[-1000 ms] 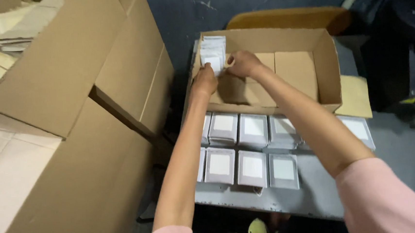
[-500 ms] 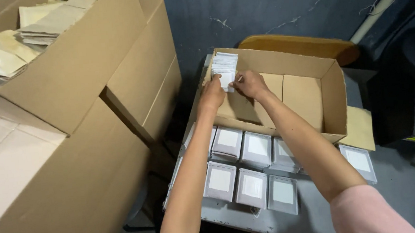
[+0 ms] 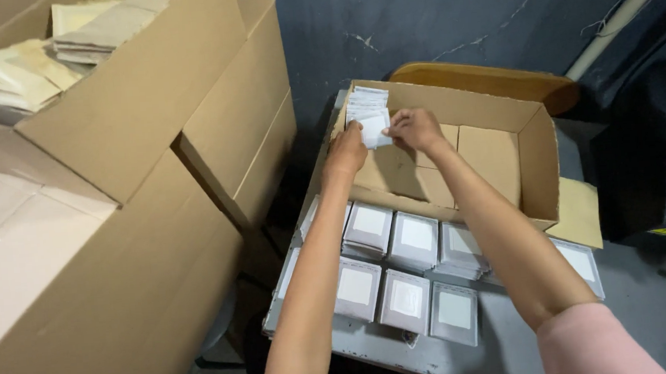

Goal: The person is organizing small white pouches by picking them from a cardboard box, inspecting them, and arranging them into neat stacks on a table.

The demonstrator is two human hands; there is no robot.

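— What's closest to me right now?

— Pink sleeves at the bottom edge, both forearms stretched out over the grey counter [image 3: 508, 346]. Under them, stacks of small flat packets [image 3: 401, 264] with pale labels, sitting in two rows, touching side by side.

— And my hands?

— Further out, over the open cardboard box [image 3: 538, 161] on the counter. My left hand [image 3: 346, 151] and right hand [image 3: 415, 129] meet at a small bundle of white packets [image 3: 370, 118], held upright against the box's far-left inner corner. Fingers of both hands are pinching it, left on its lower left edge, right on its lower right edge.

— Anything beyond?

— To my left, big cardboard cartons [image 3: 150, 145], the top one holding tan envelopes [image 3: 35, 63]. Behind the box, a rounded wooden edge [image 3: 489, 78], then a dark blue wall [image 3: 446, 23].
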